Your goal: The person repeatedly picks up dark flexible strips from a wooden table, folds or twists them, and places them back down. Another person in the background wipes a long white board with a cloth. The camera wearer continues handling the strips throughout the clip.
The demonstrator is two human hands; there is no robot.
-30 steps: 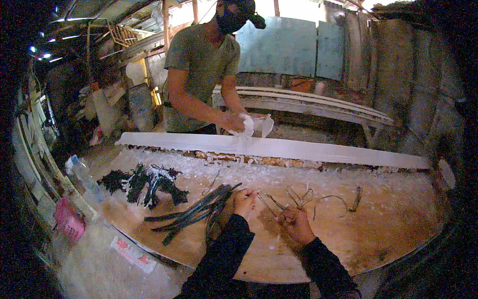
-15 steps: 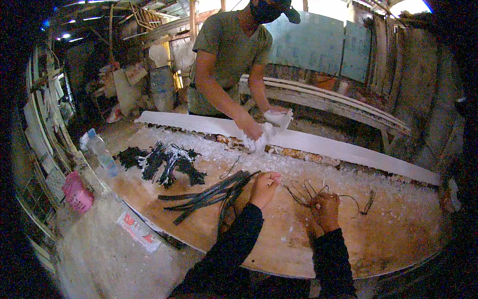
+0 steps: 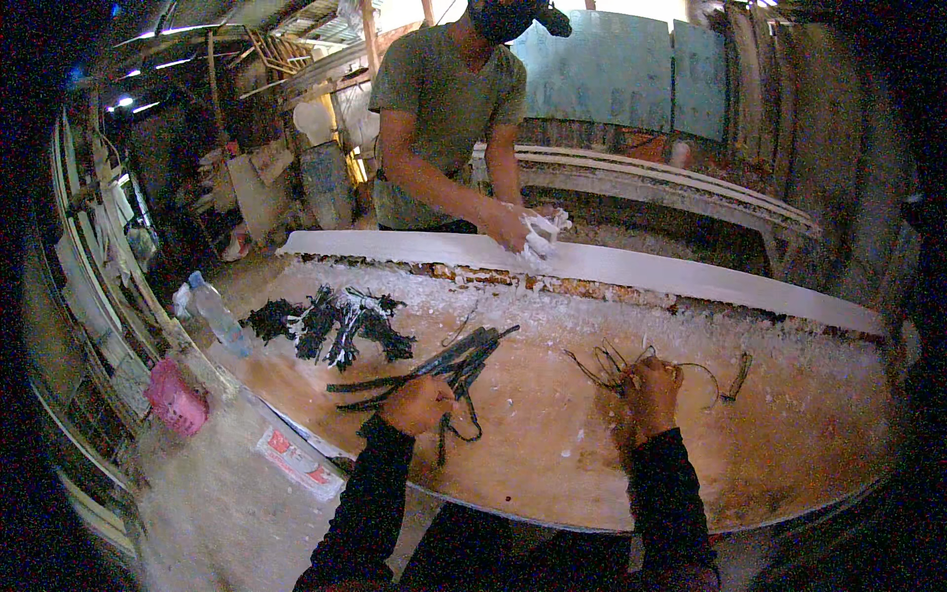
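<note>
My left hand (image 3: 419,405) has curled fingers and lies over the near-left end of a bundle of long black strips (image 3: 476,347). One narrow strip loops out beside its fingertips; whatever the fingers hold is hidden. My right hand (image 3: 654,390) is closed around a thin dark cord (image 3: 590,372), whose looped ends stick out on both sides. Further left lie several black frayed tufts (image 3: 330,326) with white smears on them. Across the board, another person's hands (image 3: 518,227) handle a white, wet-looking mass (image 3: 545,237) on a long white moulding (image 3: 681,278).
The wooden board (image 3: 552,474) carries white crumbs along the moulding. A clear plastic bottle (image 3: 219,314) lies at its left edge. Beyond that edge are a pink bag (image 3: 178,397) and a printed sack (image 3: 299,462) on the floor. A wooden bench (image 3: 671,187) stands behind.
My left hand has moved left and nearer, from the strips' right end to their near-left end. My right hand stays on the cord. The other person's hands have come closer together over the white mass.
</note>
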